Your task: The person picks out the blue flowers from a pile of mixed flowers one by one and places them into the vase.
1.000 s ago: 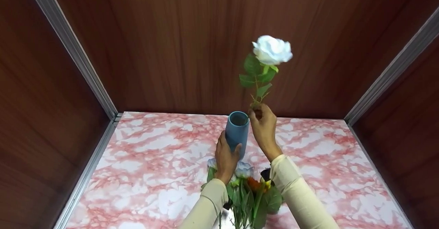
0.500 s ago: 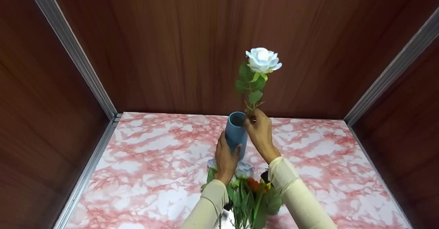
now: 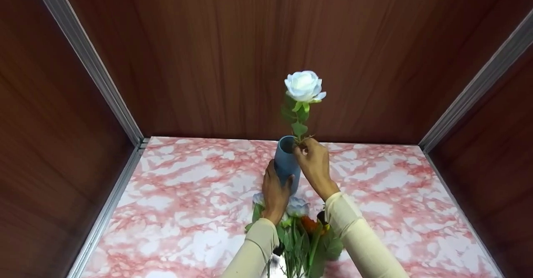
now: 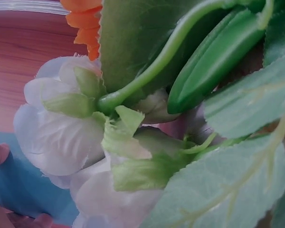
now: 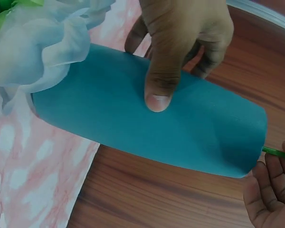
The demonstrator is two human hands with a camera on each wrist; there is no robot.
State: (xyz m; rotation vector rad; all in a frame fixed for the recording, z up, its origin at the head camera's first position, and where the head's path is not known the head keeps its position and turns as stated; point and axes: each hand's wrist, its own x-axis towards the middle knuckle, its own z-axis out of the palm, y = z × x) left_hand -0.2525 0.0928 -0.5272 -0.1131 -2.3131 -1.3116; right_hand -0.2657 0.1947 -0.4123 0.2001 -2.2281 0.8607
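A blue vase [image 3: 286,167] stands upright near the table's back edge. My left hand [image 3: 276,190] grips its side; in the right wrist view the thumb of that left hand [image 5: 173,42] lies across the vase [image 5: 118,114]. With my right hand [image 3: 315,161] I pinch the stem of a white rose [image 3: 304,86], bloom up, leaves below it. At the vase's mouth, the green stem [image 5: 275,152] runs in over the rim, beside my right fingers [image 5: 268,187]. How deep it reaches is hidden.
More flowers lie in front of the vase under my forearms: pale roses [image 3: 297,207], an orange bloom [image 3: 308,224] and green leaves [image 3: 333,244]. They fill most of the left wrist view. Brown wood-grain panels [image 3: 208,61] surround the pink-and-white marbled table [image 3: 187,203].
My right hand has moved left and slightly down to the vase's mouth, lowering the white rose with it. My left hand and the vase have stayed almost still.
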